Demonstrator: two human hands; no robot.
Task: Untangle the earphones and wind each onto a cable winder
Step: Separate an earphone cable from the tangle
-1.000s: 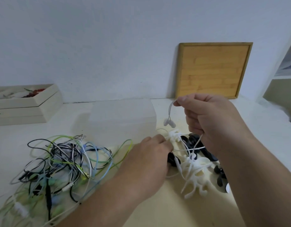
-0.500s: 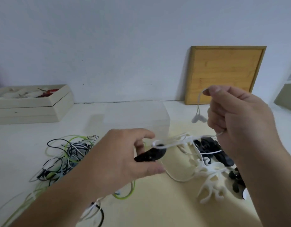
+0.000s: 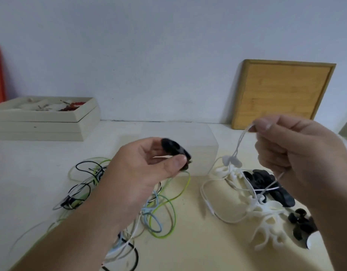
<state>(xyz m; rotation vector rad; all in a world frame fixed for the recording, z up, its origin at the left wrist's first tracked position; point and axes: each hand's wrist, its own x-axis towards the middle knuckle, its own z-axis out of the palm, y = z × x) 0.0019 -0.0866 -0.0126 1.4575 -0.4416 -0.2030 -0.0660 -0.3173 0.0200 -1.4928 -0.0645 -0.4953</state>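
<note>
Winding comes next. Left hand, mid frame, pinches a black winder; right hand pinches the white earphones, cord trailing to the desk. Bring them together.

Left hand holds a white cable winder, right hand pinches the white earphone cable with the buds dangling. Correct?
Not quite. In the head view the left hand holds a black cable winder, not a white one; the white winders lie on the table. The right hand does pinch the white earphone cable, buds dangling.
</note>
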